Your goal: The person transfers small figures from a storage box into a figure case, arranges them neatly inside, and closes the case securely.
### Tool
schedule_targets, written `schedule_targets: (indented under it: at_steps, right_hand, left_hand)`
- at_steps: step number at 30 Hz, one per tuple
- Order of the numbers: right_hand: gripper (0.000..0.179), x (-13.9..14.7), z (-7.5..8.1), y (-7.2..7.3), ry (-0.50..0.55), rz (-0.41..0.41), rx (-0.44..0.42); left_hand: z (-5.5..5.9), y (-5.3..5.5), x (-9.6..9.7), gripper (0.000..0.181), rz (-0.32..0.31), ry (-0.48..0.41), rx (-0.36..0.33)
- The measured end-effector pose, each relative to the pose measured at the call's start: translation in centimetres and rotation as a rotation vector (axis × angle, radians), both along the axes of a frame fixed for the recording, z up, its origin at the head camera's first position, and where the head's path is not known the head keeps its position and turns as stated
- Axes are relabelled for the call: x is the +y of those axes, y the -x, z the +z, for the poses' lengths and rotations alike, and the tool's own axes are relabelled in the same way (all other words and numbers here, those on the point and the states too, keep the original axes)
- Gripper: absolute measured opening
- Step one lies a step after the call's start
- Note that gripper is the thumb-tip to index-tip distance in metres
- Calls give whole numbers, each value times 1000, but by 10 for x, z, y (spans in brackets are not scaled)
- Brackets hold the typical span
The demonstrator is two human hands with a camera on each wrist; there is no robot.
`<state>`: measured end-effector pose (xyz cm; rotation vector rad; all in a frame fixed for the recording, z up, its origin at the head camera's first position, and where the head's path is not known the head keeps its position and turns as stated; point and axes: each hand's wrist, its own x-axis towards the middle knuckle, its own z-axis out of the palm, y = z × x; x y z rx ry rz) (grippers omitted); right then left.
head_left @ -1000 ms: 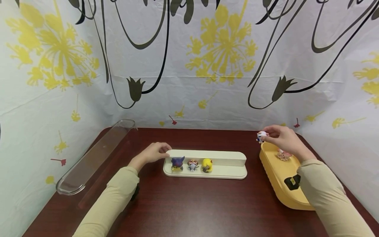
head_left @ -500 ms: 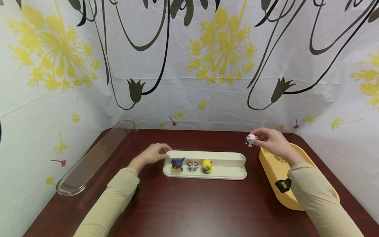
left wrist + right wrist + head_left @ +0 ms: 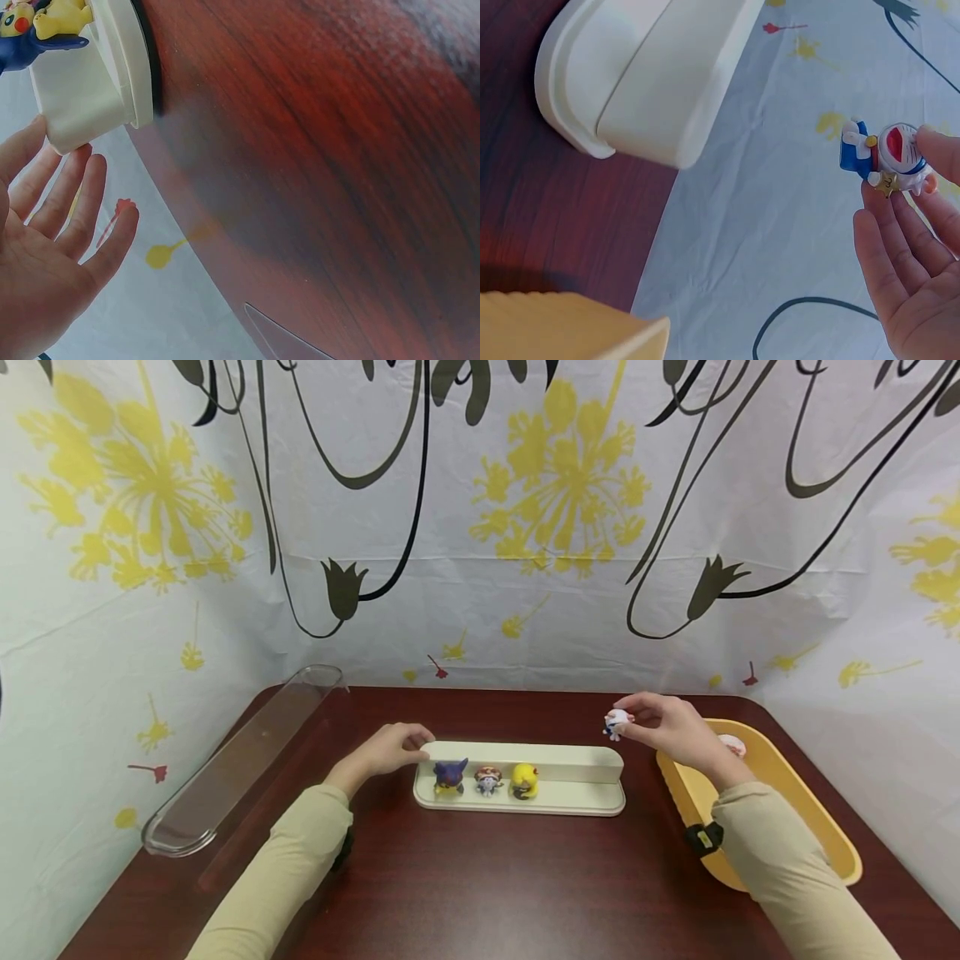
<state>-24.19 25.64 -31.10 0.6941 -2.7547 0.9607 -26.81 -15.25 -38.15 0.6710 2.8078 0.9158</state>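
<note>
A cream display stand (image 3: 570, 791) with a raised back step lies mid-table. On its lower ledge stand a purple-blue eared figurine (image 3: 450, 776), a small grey-and-white figurine with a red-brown top (image 3: 488, 780) and a yellow figurine (image 3: 524, 781), from left to right. My left hand (image 3: 386, 748) holds the stand's left end, thumb and fingertips at the raised step. Above the table, beyond the stand's right end, my right hand (image 3: 675, 731) pinches a blue-and-white cat figurine (image 3: 900, 148) by its head. That figurine has an open red mouth and a gold star and lies sideways in the right wrist view.
At the right, under my right forearm, stands a yellow basket (image 3: 813, 810) with a pinkish-white figurine (image 3: 732, 745) in it. A long clear plastic cover (image 3: 247, 760) lies along the table's left edge. A patterned cloth (image 3: 420, 643) hangs behind the table.
My right hand has carried the cat figurine leftward and slightly down, away from the yellow basket towards the stand's right end. The left hand stays at the stand's left end.
</note>
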Motion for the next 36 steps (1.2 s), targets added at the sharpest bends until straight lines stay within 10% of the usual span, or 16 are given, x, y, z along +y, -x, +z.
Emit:
schedule_targets:
  at_steps: [36]
  right_hand:
    - [23, -41, -62, -6, 80, 188, -75]
  left_hand:
    - [-3, 2, -1, 25, 0, -16, 8]
